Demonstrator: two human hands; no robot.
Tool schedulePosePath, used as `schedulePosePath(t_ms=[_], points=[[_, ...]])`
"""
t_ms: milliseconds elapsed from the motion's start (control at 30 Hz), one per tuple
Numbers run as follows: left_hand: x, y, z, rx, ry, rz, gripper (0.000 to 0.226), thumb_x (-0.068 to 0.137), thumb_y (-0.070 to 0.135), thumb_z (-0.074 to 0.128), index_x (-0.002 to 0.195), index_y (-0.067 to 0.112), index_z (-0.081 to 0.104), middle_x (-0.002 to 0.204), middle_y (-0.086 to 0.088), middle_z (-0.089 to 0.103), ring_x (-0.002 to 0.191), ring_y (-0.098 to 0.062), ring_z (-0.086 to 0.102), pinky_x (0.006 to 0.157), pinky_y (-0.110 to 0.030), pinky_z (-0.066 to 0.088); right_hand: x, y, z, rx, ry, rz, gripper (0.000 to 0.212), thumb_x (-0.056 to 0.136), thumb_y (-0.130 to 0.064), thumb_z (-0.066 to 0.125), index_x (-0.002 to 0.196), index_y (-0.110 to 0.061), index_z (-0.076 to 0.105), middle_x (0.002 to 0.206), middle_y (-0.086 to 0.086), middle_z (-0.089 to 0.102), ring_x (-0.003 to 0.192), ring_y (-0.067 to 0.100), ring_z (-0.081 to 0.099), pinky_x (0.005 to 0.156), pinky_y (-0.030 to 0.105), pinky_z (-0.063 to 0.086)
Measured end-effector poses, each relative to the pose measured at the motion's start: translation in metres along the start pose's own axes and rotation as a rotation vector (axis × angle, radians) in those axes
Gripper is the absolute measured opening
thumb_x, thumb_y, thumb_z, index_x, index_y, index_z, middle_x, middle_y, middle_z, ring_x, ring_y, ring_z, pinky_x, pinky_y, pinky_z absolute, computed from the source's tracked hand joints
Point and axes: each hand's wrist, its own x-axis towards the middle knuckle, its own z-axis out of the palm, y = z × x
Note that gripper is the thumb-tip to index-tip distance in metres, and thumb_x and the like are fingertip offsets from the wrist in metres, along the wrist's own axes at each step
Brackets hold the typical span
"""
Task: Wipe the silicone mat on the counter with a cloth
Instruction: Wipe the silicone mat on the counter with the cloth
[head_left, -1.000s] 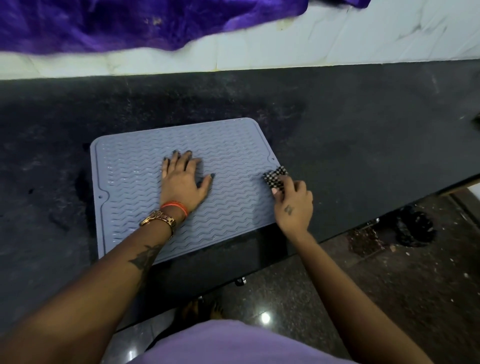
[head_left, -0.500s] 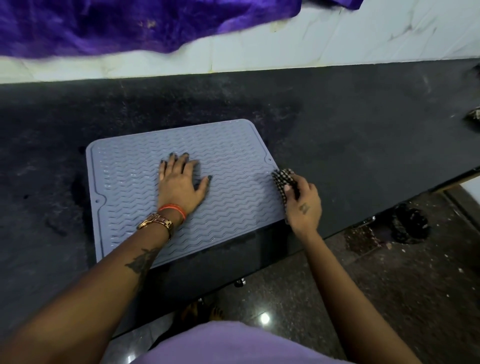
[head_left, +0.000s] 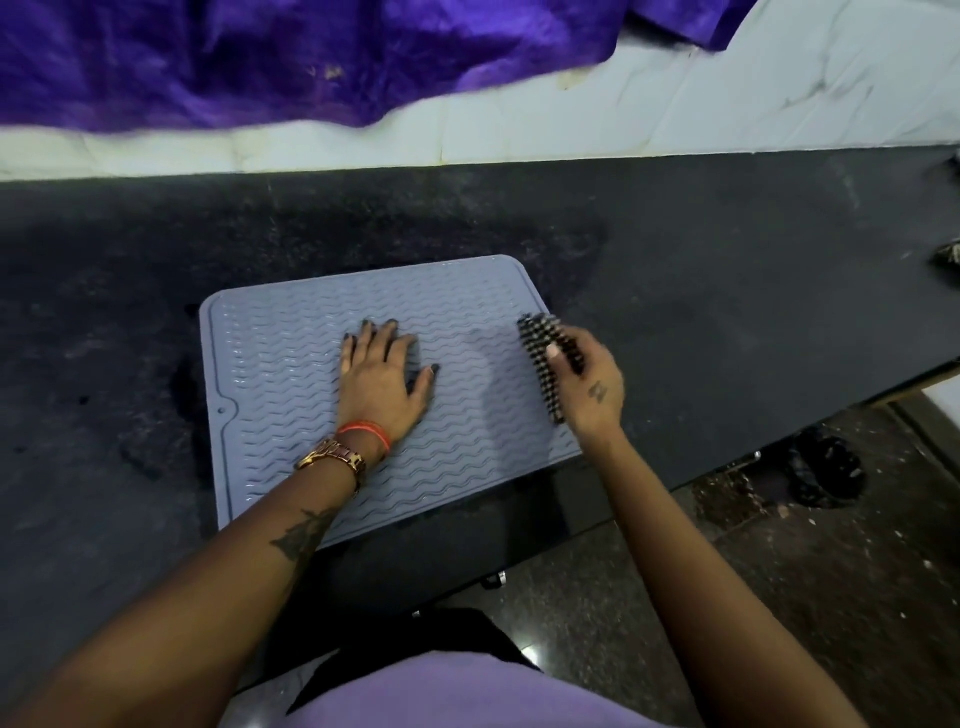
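Note:
A grey-blue silicone mat (head_left: 280, 374) with a wavy ribbed surface lies flat on the black counter (head_left: 727, 291), near its front edge. My left hand (head_left: 382, 382) rests palm down on the middle of the mat with fingers spread. My right hand (head_left: 589, 387) grips a folded black-and-white checked cloth (head_left: 540, 353) over the mat's right side. The cloth stands on edge, and whether it touches the mat is unclear. A duller patch of mat shows just left of the cloth.
A purple fabric (head_left: 311, 57) hangs over the white tiled wall (head_left: 675, 109) behind the counter. Small dark objects (head_left: 948, 260) sit at the counter's far right. The counter's front edge runs diagonally; below it is a speckled floor with dark footwear (head_left: 823, 475).
My right hand has moved with the cloth from the mat's right edge inward over the mat, turning the cloth upright. The left hand stays pressed on the mat.

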Motion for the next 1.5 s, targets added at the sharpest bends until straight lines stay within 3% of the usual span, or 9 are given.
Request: schedulePosePath(t_ms=[233,400,500,600,833,1067,1133,1233,1500], points=[[0.000,0.003,0.000,-0.012,0.002,-0.025,0.062,0.086,0.052,0.027,0.134,0.016,0.045,0.149,-0.007,0.035,0.142,-0.026,0.018,0.118,-0.039,0.001,0.011,-0.005,0.047,-0.392,-0.111,0.113,0.036,0.093,-0.034,0.048,0.126,-0.021,0.051,0.117,0.017,0.052,0.104,0.034,0.052,0.086,0.035,0.042],[0.002,0.004,0.001,-0.022,0.033,-0.042,0.060,0.086,0.045,0.029,0.134,0.012,0.044,0.145,-0.009,0.040,0.140,-0.027,0.023,0.118,-0.040,0.005,0.009,-0.028,0.070,-0.044,-0.332,-0.017,0.033,0.090,-0.033,0.056,0.122,-0.022,0.059,0.123,0.004,0.060,0.112,0.023,0.055,0.091,0.023,0.040],[0.000,0.004,0.001,-0.013,0.032,-0.059,0.062,0.087,0.045,0.027,0.135,0.011,0.042,0.146,-0.008,0.040,0.141,-0.025,0.023,0.118,-0.038,0.005,0.045,-0.023,0.052,0.159,-0.248,-0.014,0.030,0.091,-0.028,0.057,0.116,-0.013,0.062,0.117,0.003,0.064,0.109,0.023,0.058,0.089,0.019,0.043],[0.000,0.005,0.000,-0.001,0.035,-0.066,0.063,0.086,0.046,0.026,0.136,0.011,0.042,0.147,-0.007,0.039,0.141,-0.023,0.022,0.118,-0.036,0.003,0.085,-0.005,0.038,-0.060,-0.080,0.067,0.032,0.093,-0.030,0.052,0.123,-0.019,0.057,0.121,0.013,0.057,0.108,0.030,0.055,0.087,0.032,0.043],[0.000,0.007,0.001,0.026,0.038,-0.086,0.064,0.086,0.047,0.027,0.138,0.011,0.040,0.148,-0.005,0.037,0.142,-0.021,0.021,0.119,-0.035,0.004,0.080,-0.007,0.067,-0.442,-0.176,0.049,0.036,0.094,-0.033,0.046,0.128,-0.024,0.048,0.123,0.017,0.048,0.103,0.036,0.052,0.085,0.036,0.043],[0.000,0.008,-0.001,0.101,0.031,-0.140,0.067,0.085,0.052,0.028,0.139,0.014,0.038,0.149,-0.003,0.035,0.142,-0.022,0.018,0.118,-0.040,0.004,0.074,-0.031,0.075,0.224,-0.525,0.031,0.026,0.089,-0.023,0.060,0.114,-0.019,0.063,0.114,0.004,0.065,0.102,0.017,0.058,0.089,0.032,0.048],[-0.001,0.009,-0.002,0.098,0.035,-0.153,0.067,0.084,0.052,0.028,0.139,0.015,0.039,0.149,-0.003,0.035,0.142,-0.022,0.018,0.118,-0.043,0.002,0.093,-0.025,0.061,0.310,-0.379,0.096,0.023,0.090,-0.019,0.058,0.112,-0.016,0.063,0.109,0.005,0.065,0.099,0.019,0.059,0.087,0.030,0.049],[-0.001,0.010,-0.002,0.091,0.037,-0.158,0.067,0.084,0.052,0.028,0.139,0.015,0.038,0.149,-0.003,0.034,0.143,-0.022,0.017,0.118,-0.044,0.000,0.121,0.000,0.043,-0.162,-0.116,0.106,0.030,0.092,-0.031,0.054,0.120,-0.024,0.056,0.121,0.014,0.055,0.103,0.032,0.057,0.085,0.035,0.045],[0.001,0.010,0.000,0.109,0.044,-0.163,0.067,0.084,0.053,0.029,0.139,0.016,0.038,0.149,-0.001,0.035,0.142,-0.021,0.018,0.117,-0.045,0.003,0.102,-0.016,0.080,-0.486,-0.205,0.040,0.039,0.092,-0.037,0.048,0.128,-0.022,0.046,0.123,0.021,0.044,0.104,0.036,0.051,0.081,0.037,0.046]])
